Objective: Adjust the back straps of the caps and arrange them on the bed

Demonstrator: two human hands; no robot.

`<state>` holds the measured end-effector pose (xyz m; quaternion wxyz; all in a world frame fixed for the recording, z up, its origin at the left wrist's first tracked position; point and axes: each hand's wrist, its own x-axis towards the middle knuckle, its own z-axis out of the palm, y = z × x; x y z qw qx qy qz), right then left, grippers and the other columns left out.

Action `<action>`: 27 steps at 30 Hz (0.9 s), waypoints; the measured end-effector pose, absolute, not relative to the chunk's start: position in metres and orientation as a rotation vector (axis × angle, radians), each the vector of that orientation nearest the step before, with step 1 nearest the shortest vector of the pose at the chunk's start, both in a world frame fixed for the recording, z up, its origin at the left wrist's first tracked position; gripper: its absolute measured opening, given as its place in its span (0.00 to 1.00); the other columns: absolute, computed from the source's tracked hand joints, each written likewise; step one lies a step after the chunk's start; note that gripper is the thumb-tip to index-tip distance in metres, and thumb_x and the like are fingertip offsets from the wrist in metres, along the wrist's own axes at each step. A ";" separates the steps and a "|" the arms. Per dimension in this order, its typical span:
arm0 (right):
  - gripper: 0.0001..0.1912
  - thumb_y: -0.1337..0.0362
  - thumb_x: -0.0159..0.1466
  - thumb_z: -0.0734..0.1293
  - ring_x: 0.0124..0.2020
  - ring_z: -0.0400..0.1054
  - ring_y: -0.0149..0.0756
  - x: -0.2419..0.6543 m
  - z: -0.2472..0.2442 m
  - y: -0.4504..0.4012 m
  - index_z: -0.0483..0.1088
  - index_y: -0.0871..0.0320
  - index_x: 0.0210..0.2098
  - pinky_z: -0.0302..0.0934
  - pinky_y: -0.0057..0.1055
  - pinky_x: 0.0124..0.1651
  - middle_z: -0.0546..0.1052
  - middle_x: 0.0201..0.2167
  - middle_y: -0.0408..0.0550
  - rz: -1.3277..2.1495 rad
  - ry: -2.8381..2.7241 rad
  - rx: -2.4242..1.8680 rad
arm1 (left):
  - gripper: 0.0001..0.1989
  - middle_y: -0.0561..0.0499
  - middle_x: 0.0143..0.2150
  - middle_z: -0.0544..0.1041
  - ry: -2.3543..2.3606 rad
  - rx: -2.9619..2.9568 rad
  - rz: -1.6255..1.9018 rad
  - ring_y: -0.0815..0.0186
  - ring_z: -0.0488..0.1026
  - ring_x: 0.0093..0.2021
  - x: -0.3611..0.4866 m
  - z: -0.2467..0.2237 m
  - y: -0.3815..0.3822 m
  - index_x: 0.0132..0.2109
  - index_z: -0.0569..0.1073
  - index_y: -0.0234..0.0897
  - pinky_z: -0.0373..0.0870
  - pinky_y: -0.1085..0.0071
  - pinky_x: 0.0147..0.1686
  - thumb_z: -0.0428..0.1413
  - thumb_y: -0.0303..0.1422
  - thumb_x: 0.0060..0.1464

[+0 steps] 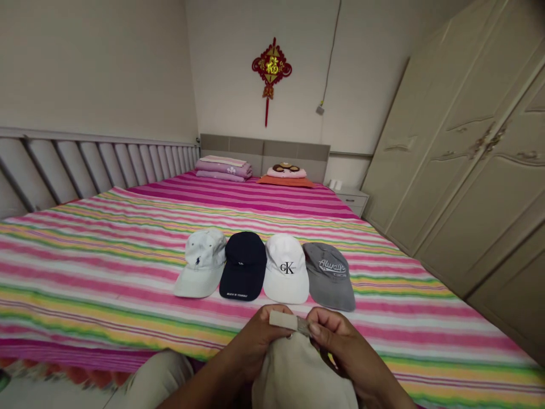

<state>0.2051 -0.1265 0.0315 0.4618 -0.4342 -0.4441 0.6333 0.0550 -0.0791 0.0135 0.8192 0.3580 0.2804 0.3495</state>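
In the head view, taking 12 o'clock as toward the headboard point(297, 154), a beige cap point(302, 378) is held at the lower edge, its crown hanging toward 6 o'clock from the two hands. Its strap point(283, 320) is stretched between them, the long axis running from about 9 to just past 3 o'clock. From the strap's pale end, the metal buckle point(304, 325) lies toward 3 o'clock, nearer the right hand. The strap is pinched narrowly at its 9 o'clock end by the left hand point(255, 341); the buckle side is pinched between thumb and finger by the right hand point(344, 343).

The held cap's long axis is set roughly 12 to 6 o'clock, the strap uppermost; where its brim points cannot be told. Beyond it, four caps are laid side by side on the striped sheet point(106, 255): a pale cap point(205, 255) toward 10 o'clock, a navy cap point(244, 250) toward 11, a white cap point(285, 250) near 12 and a gray cap point(332, 292) toward 1, all brims turned roughly toward 6.
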 end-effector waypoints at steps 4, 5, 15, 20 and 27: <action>0.18 0.52 0.49 0.69 0.10 0.44 0.19 0.201 0.032 -0.127 0.59 0.59 0.21 0.35 0.19 0.13 0.60 0.10 0.34 1.570 -1.053 -1.014 | 0.03 0.53 0.18 0.69 0.518 0.762 0.636 0.70 0.65 0.20 0.056 0.011 -0.081 0.23 0.70 0.31 0.58 0.73 0.25 0.57 0.24 0.34; 0.18 0.52 0.49 0.69 0.11 0.45 0.19 0.201 0.031 -0.126 0.60 0.59 0.21 0.37 0.19 0.14 0.60 0.10 0.34 1.554 -1.053 -1.000 | 0.04 0.52 0.18 0.69 0.496 0.763 0.617 0.70 0.65 0.21 0.056 0.010 -0.081 0.24 0.71 0.30 0.59 0.73 0.25 0.57 0.25 0.34; 0.17 0.57 0.49 0.69 0.11 0.38 0.19 0.208 0.027 -0.124 0.58 0.58 0.18 0.31 0.20 0.13 0.51 0.09 0.31 1.477 -0.936 -1.047 | 0.10 0.55 0.14 0.67 0.506 0.754 0.690 0.76 0.59 0.14 0.053 0.022 -0.080 0.20 0.69 0.31 0.52 0.78 0.17 0.63 0.30 0.31; 0.17 0.59 0.52 0.67 0.13 0.40 0.19 0.222 0.021 -0.116 0.57 0.59 0.17 0.41 0.20 0.16 0.56 0.13 0.33 1.376 -0.736 -0.862 | 0.12 0.56 0.13 0.64 0.554 0.711 0.776 0.77 0.57 0.14 0.043 0.024 -0.074 0.18 0.67 0.31 0.53 0.79 0.16 0.64 0.31 0.30; 0.19 0.53 0.52 0.67 0.28 0.65 0.33 0.204 -0.001 -0.112 0.68 0.64 0.33 0.57 0.28 0.32 0.73 0.27 0.50 1.689 -0.925 -0.757 | 0.13 0.57 0.15 0.65 0.521 0.656 0.861 0.76 0.61 0.15 0.035 0.022 -0.063 0.22 0.68 0.32 0.58 0.78 0.18 0.63 0.34 0.32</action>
